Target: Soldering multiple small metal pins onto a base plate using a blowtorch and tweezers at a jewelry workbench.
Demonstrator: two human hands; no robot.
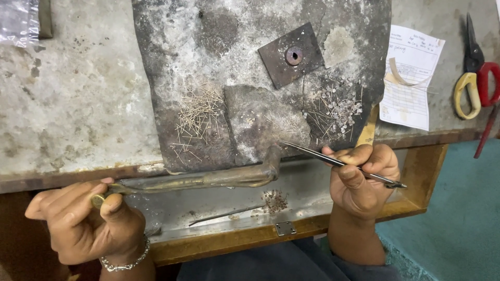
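Tweezers lie pinched between thumb and fingers of the right hand, tips over the charred soldering block, while the left hand grips a brass torch pipe.

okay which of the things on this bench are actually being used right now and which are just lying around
In use:
- left hand holding the brass torch pipe
- right hand holding the tweezers
- dark soldering slab, nearest both tips
- loose pins and finished pins on it

Lying about:
- scissors
- paper slip
- square metal plate
- thin rod in the tray
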